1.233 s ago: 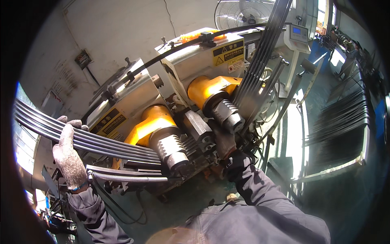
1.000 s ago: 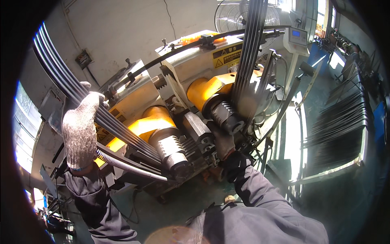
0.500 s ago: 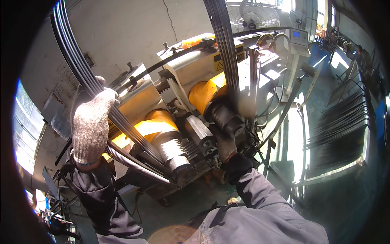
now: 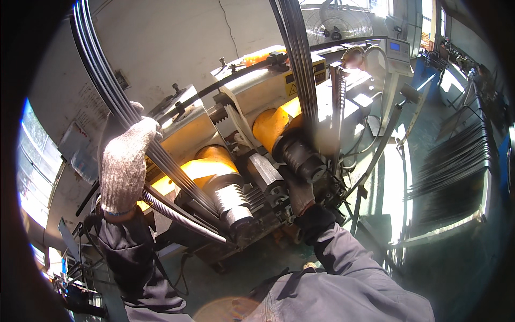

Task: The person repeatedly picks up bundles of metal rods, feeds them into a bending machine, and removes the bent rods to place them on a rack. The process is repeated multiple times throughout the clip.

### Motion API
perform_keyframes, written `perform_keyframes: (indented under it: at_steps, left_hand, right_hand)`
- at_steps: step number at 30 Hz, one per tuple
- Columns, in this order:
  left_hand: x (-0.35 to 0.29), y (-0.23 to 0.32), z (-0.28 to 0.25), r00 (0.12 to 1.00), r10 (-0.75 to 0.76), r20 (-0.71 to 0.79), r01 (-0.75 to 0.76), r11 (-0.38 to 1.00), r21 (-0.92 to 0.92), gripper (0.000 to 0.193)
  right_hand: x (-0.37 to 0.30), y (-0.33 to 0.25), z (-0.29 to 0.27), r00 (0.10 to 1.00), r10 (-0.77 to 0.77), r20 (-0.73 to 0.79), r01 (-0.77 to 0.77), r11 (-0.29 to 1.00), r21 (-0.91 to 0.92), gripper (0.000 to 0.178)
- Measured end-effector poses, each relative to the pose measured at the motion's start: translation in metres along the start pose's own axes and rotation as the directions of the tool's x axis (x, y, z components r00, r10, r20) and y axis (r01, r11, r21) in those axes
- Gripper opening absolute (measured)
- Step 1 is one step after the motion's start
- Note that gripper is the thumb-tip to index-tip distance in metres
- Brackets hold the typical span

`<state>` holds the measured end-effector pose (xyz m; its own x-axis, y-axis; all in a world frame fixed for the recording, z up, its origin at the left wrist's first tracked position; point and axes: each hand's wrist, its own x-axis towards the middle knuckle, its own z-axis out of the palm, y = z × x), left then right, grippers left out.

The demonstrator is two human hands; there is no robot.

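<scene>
A white knitted glove covers my left hand [image 4: 127, 161], its fingers wrapped round a bundle of thin black belts [image 4: 102, 75]. From there the belts slope down to the grooved left roller [image 4: 230, 198] of a yellow and white machine [image 4: 214, 161]. More black belts [image 4: 300, 64] hang from above onto the dark grooved right roller [image 4: 299, 155]. Between and just below the two rollers is my right hand [image 4: 300, 196], gloved and in shadow beside the metal block [image 4: 265, 172]. Its fingers are hidden there, so what it touches cannot be made out.
A ribbed metal hose [image 4: 182, 217] runs below the left belts. Right of the machine stand a control box with a small screen [image 4: 397, 49] and a slanting metal bar [image 4: 375, 150]. A rack of thin black strands [image 4: 450, 166] is at far right, a fan [image 4: 335, 32] behind.
The whole view has shifted slightly. My left hand keeps its grip on the belts, and my right hand stays beside the right roller.
</scene>
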<state>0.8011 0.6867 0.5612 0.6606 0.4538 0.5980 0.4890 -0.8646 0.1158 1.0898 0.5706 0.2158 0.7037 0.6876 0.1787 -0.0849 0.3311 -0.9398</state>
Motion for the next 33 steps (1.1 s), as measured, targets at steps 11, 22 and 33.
perform_keyframes:
  at_steps: [11, 22, 33]
  left_hand:
    - [0.022, 0.032, -0.020, 0.918, -0.394, 0.046, 0.354, 0.762, -0.541, 0.047]
    - [0.026, 0.008, -0.014, 0.954, -0.264, -0.143, 0.241, 0.957, -0.160, 0.028]
    - [0.001, 0.030, -0.029, 0.853, -0.440, 0.280, 0.514, 0.613, -0.601, 0.034]
  right_hand:
    - [0.007, 0.047, -0.005, 0.974, -0.220, 0.055, 0.227, 0.942, -0.248, 0.038]
    - [0.006, 0.032, -0.002, 0.998, -0.065, -0.010, 0.064, 0.996, -0.063, 0.035]
    - [0.003, 0.053, -0.017, 0.937, -0.276, 0.215, 0.350, 0.753, -0.557, 0.021]
